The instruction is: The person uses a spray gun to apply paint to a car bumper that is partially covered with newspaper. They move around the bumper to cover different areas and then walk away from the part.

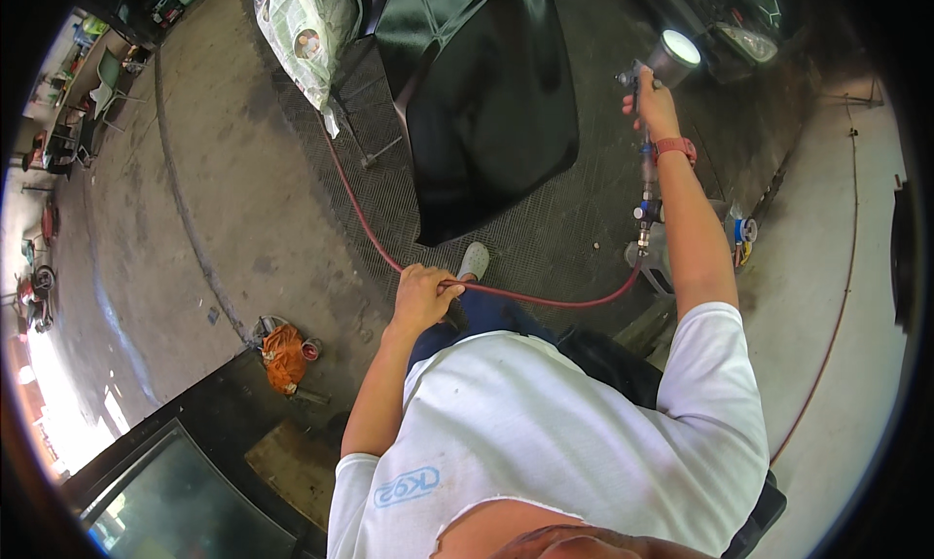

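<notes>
Out at the upper right, my right hand (658, 107) is closed round the handle of a spray gun (642, 78) with a round paint cup (673, 59) on it. Below the grip hang metal fittings (642, 230), where a red air hose (555, 301) joins. That hose sags across in front of my body to my left hand (422, 296), whose fingers are wrapped round it near my waist. From there it runs on toward the far left. Beyond both hands stands a glossy black car body panel (491, 111), apart from the gun.
Printed plastic sheeting (309, 48) covers something beside the panel. A metal stand leg (370, 158) rests on the floor mesh (331, 121). An orange cloth bundle (283, 358) lies at left, near a car window (185, 501). At right are a dark car (720, 34) and a pale wall (837, 267).
</notes>
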Demonstrator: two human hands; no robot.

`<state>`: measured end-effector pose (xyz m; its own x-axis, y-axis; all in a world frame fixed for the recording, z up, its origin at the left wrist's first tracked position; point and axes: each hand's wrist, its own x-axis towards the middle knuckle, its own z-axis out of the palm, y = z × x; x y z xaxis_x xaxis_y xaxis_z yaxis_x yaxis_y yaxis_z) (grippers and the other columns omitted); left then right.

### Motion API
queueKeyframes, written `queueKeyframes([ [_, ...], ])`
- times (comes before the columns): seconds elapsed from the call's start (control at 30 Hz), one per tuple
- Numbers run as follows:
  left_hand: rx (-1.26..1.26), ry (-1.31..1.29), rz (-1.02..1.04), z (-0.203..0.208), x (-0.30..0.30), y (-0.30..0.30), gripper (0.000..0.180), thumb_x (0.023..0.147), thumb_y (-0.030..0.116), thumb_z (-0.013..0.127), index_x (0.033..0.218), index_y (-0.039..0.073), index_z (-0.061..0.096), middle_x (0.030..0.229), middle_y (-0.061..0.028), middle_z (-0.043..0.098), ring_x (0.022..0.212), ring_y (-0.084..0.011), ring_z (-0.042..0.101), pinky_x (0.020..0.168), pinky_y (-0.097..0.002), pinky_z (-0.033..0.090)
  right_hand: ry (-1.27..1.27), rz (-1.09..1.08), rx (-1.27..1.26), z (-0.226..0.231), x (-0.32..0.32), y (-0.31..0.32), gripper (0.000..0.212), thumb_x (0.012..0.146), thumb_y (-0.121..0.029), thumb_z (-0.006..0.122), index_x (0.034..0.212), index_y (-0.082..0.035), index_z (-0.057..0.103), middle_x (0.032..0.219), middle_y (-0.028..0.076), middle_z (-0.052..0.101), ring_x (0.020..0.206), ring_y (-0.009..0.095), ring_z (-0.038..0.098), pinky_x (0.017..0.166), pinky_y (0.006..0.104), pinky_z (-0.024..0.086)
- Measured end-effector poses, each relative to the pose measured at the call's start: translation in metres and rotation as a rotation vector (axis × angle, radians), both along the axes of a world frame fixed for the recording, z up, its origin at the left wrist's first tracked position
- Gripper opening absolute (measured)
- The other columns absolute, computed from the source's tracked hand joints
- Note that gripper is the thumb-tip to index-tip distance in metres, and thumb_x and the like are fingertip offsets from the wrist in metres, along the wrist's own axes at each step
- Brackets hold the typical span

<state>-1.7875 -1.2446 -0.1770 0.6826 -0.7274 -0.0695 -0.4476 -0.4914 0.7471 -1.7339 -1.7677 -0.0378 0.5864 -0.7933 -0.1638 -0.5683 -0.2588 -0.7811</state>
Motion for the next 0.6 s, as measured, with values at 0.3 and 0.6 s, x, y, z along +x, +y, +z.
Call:
queueKeyframes([
  [0.3, 0.032, 0.034, -0.034, -0.020, -0.019, 0.044, 0.020, 0.082, 0.025, 0.086, 0.092, 0.008, 0.081, 0.081, -0.0076, 0.074, 0.082, -0.0283, 0.064, 0.094, -0.0428, 0.047, -0.144, 0.329, 0.232, 0.032, -0.022, 0.177, 0.061, 0.112, -0.056, 0.045, 0.127, -0.002, 0.070, 0.088, 0.007, 0.073, 0.073, 0.012, 0.071, 0.044, 0.0249, 0.047],
  [0.6, 0.058, 0.010, 0.004, -0.019, -0.033, 0.111, 0.019, 0.082, 0.023, 0.086, 0.092, 0.007, 0.081, 0.081, -0.0093, 0.073, 0.083, -0.0309, 0.063, 0.097, -0.0461, 0.046, -0.165, 0.577, 0.336, 0.034, -0.029, 0.313, 0.059, 0.112, -0.053, 0.048, 0.142, -0.005, 0.065, 0.086, 0.005, 0.071, 0.072, 0.009, 0.069, 0.044, 0.0236, 0.048],
])
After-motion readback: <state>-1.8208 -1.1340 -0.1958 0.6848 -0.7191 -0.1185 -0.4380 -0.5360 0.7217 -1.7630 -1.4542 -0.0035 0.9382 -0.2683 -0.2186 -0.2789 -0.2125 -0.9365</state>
